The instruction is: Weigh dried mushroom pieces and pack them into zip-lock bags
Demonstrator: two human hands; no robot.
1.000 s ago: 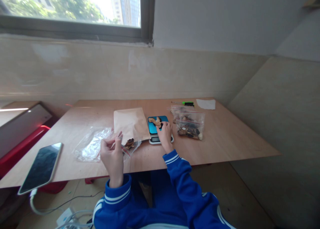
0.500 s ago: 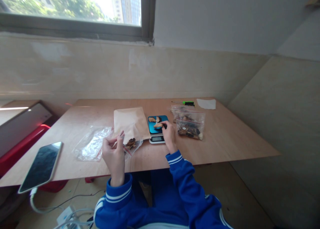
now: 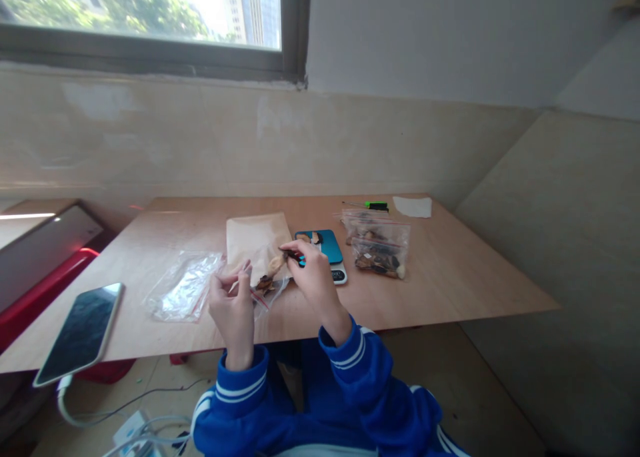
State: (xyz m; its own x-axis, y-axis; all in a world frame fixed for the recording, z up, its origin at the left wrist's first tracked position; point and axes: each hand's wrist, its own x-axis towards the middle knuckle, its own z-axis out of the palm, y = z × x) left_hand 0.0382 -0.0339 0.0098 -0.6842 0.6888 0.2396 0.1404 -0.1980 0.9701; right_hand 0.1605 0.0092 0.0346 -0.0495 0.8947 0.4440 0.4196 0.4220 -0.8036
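Note:
My left hand is closed on the edge of a clear zip bag with brown dried pieces inside. My right hand pinches a pale and dark dried slice at the bag's mouth; it looks like dried mushroom. Just behind my right hand stands a kitchen scale with a blue top, its display partly covered by the hand. Other dried slices lie on the scale. A brown paper sheet or envelope lies flat behind the bag.
Filled zip bags stand right of the scale. Behind them lie a green-handled screwdriver and a white paper piece. Flat clear bags lie at left. A phone with a plugged cable sits at the table's left front edge.
My right hand has lifted a dried slice off the scale and carried it left to the bag's mouth. My left hand keeps hold of the bag, shifting slightly.

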